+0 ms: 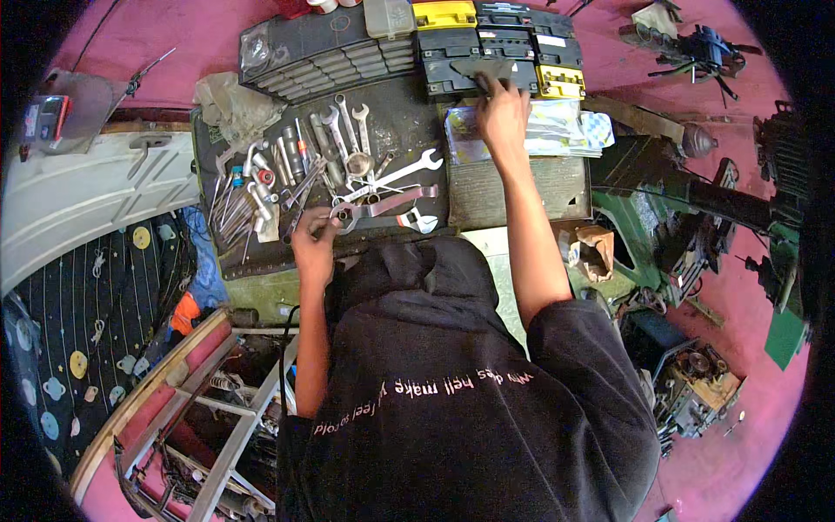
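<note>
At the near edge of the tool-covered bench, my left hand is closed around the ringed end of a curved flat metal tool. Its other end points right, over the loose tools, and its exact kind is unclear. My right hand reaches far forward with closed fingers at a dark, flat, roughly triangular piece. That piece lies against the row of black batteries. Beside the curved tool are an open-ended wrench and an adjustable wrench.
Several sockets, wrenches and screwdrivers cover the bench's left half. Behind them stands a dark drawer cabinet. Plastic-wrapped packets lie under my right forearm. A brown paper bag sits to the right, a metal frame at lower left.
</note>
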